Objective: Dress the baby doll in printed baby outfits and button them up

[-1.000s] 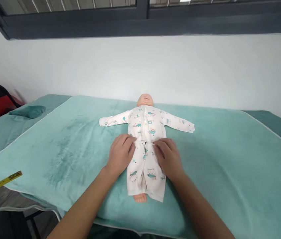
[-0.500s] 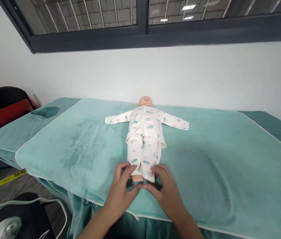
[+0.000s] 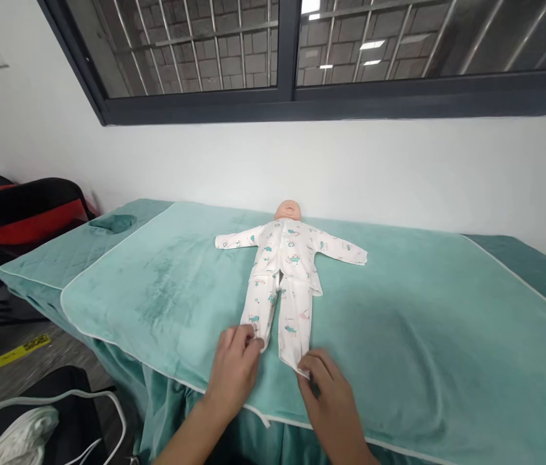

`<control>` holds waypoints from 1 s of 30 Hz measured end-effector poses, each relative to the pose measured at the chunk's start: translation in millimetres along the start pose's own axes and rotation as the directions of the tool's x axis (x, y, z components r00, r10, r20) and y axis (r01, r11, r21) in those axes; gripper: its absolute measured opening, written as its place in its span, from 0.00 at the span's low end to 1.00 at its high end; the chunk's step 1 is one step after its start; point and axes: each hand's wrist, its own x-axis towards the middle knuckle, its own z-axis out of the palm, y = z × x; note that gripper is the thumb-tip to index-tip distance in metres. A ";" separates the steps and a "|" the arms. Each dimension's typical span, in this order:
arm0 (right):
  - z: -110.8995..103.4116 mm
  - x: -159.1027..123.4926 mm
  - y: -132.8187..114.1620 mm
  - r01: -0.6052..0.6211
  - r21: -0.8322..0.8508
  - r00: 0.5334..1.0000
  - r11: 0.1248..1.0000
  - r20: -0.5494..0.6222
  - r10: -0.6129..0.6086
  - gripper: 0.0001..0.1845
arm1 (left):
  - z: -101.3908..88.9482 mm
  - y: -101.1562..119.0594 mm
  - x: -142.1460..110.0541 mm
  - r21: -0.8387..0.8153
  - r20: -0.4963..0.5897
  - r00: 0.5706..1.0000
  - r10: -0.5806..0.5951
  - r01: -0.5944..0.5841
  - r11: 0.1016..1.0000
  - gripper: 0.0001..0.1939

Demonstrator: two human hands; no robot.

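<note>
A baby doll point(image 3: 288, 210) lies on its back with its head towards the wall and its arms spread. It wears a white printed shirt point(image 3: 288, 250) and matching trousers point(image 3: 295, 318), whose legs are spread apart. My left hand point(image 3: 235, 369) is closed, fingers pinching the cuff of the trouser leg on the left. With thumb and fingers, my right hand point(image 3: 327, 395) pinches the cuff corner of the other leg. The doll's feet and hands are hidden.
Under the doll, a green blanket point(image 3: 166, 290) covers a bed against a white wall point(image 3: 263, 168). A barred window point(image 3: 205, 58) is above. Red-and-black chairs point(image 3: 35, 210) stand left; a black seat with white cloth point(image 3: 24, 433) and a pale cable point(image 3: 35, 397) are front left.
The trouser legs have moved apart. Both hands have closed on the cuffs, and the foot that showed is covered. The view has tilted up slightly.
</note>
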 end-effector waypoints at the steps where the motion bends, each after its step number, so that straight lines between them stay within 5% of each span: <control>1: 0.4 -4.3 1.1 -0.021 0.005 1.000 1.000 0.010 0.021 0.06 | -0.3 3.1 -2.8 0.022 0.019 1.000 0.022 -0.023 0.999 0.12; 7: -22.6 -14.3 19.0 -0.226 0.064 0.973 0.972 -0.031 0.228 0.12 | -21.1 8.0 2.2 -0.241 0.015 1.000 0.008 -0.004 0.971 0.08; 11: -35.9 33.6 37.1 -0.381 0.214 0.905 0.899 -0.114 0.410 0.15 | -16.7 -16.1 47.1 -0.494 -0.007 0.956 -0.292 0.250 0.832 0.09; 13: -29.4 76.2 49.1 -0.386 0.325 0.887 0.864 -0.127 0.444 0.25 | -2.7 -32.6 81.5 -0.624 0.130 0.866 -0.483 0.450 0.639 0.17; 15: -13.7 121.2 62.0 -0.440 0.406 0.852 0.801 -0.092 0.515 0.33 | 15.4 -46.6 115.0 -0.690 0.347 0.704 -0.619 0.639 0.340 0.27; 17: 6.6 158.6 72.6 -0.509 0.489 0.791 0.709 -0.060 0.609 0.37 | 32.9 -55.2 140.4 -0.707 0.550 0.590 -0.592 0.706 0.048 0.32; 24: 45.9 203.5 75.9 -0.458 0.633 0.812 0.624 0.013 0.583 0.29 | 64.7 -61.5 169.3 -0.759 0.645 0.664 -0.378 0.617 -0.210 0.28; 27: 44.4 211.3 80.6 -0.408 0.745 0.825 0.528 0.052 0.563 0.29 | 70.8 -67.8 182.0 -0.775 0.622 0.657 -0.426 0.593 -0.218 0.28; 30: 42.2 212.7 87.2 -0.400 0.693 0.863 0.600 0.065 0.500 0.29 | 74.5 -75.0 187.2 -0.802 0.565 0.660 -0.494 0.579 -0.145 0.28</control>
